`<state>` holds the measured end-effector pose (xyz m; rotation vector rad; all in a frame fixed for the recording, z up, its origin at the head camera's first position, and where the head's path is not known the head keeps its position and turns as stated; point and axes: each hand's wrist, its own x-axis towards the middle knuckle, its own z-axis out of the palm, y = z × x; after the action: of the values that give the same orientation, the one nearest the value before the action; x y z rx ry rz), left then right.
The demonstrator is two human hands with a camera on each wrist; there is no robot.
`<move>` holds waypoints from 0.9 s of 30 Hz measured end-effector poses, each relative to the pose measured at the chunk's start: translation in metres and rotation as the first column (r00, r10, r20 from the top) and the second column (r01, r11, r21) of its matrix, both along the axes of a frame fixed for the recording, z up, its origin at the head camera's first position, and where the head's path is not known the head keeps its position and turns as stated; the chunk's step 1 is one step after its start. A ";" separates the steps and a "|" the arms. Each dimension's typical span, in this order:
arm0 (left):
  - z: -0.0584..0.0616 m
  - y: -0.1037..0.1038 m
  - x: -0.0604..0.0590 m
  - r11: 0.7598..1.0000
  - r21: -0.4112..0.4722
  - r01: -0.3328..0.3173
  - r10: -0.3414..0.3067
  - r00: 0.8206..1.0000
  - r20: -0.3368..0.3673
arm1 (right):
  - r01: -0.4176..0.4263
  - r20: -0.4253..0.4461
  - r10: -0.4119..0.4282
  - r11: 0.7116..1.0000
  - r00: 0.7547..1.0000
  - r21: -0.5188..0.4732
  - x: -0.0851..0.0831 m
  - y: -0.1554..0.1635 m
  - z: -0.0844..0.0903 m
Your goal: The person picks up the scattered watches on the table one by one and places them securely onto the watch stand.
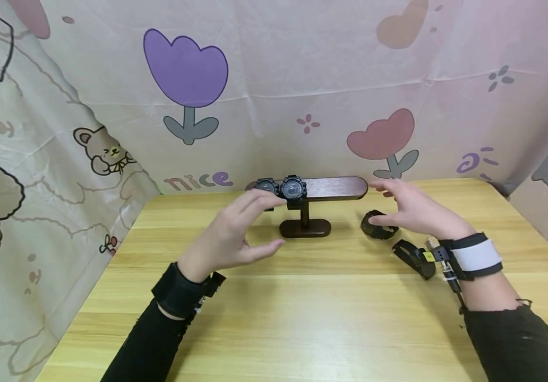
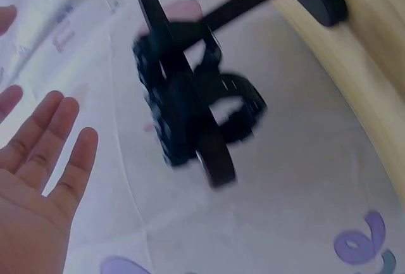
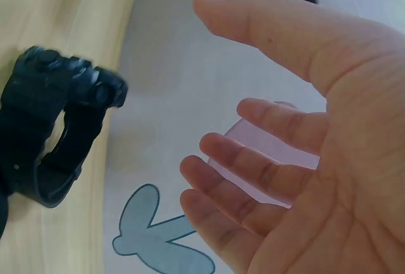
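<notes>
A dark wooden watch stand [image 1: 336,188] stands at the table's back, with two black watches strapped round the left part of its bar. The outer watch [image 1: 265,185] is partly behind my left hand [image 1: 236,228]; the other watch [image 1: 293,189] faces forward. My left hand is in front of the bar's left end, thumb apart, holding nothing. In the left wrist view its fingers stay apart from the watches. Near the bar's right end my right hand [image 1: 419,212] holds nothing, its fingers relaxed. Below it a black watch [image 3: 50,122] sits on the table, partly covered in the head view.
Another black watch [image 1: 414,259] lies on the wooden table [image 1: 302,323], beside the right wrist's camera and strap [image 1: 474,256]. A printed cloth [image 1: 274,63] hangs behind the table and along its left side. The stand's small base [image 1: 305,228] rests near the back edge.
</notes>
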<state>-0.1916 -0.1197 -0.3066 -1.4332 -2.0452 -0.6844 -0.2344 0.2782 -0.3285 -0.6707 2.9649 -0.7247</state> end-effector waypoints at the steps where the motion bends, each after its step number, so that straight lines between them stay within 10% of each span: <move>1: -0.001 0.003 0.003 1.000 -0.013 0.011 -0.011 1.000 0.003 | -0.001 0.007 0.001 1.000 1.000 0.000 0.000 0.001 -0.002; 27: -0.021 0.031 0.017 0.973 -0.219 0.071 -0.059 0.997 0.059 | -0.049 0.107 0.042 0.997 0.993 0.065 -0.010 0.002 -0.036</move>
<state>-0.1748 -0.0887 -0.3278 -1.6280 -2.1782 -0.5383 -0.2444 0.2804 -0.3649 -0.6718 2.8544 -0.6328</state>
